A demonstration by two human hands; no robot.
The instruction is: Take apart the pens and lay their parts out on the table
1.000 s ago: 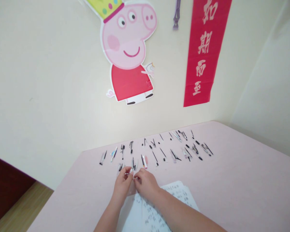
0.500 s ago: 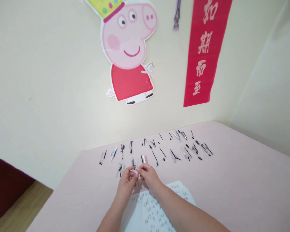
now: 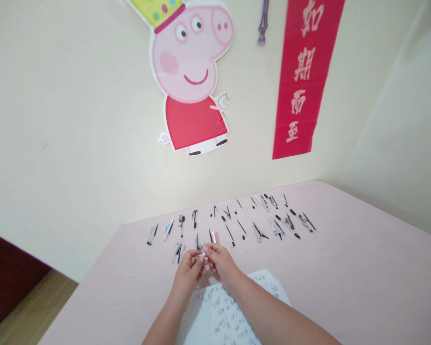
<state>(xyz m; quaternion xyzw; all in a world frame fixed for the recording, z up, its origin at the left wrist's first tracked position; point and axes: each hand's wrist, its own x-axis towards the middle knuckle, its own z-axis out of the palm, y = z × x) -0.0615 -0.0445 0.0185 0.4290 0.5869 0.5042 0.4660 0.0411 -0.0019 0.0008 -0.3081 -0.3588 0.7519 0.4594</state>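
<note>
My left hand [image 3: 189,269] and my right hand [image 3: 220,261] meet at the middle of the table, just above an open notebook [image 3: 233,316] with handwriting. Both have their fingers pinched together around something small and whitish [image 3: 203,255], mostly hidden by the fingertips; what it is I cannot make out. Just beyond my hands lie a pink pen part [image 3: 216,237] and a dark thin pen piece [image 3: 197,242]. Left of my left hand rest clear and black pen parts [image 3: 178,251].
Several pen parts, refills and black caps lie in rows across the pink table [image 3: 345,268], such as a blue-and-white pen [image 3: 169,229] and a dark refill [image 3: 241,226]. Behind stands a wall with a pig cutout [image 3: 196,120] and a red banner [image 3: 301,81].
My fingers have shifted slightly around the small whitish thing, and both hands stay together in nearly the same place. The pen parts on the table have not moved.
</note>
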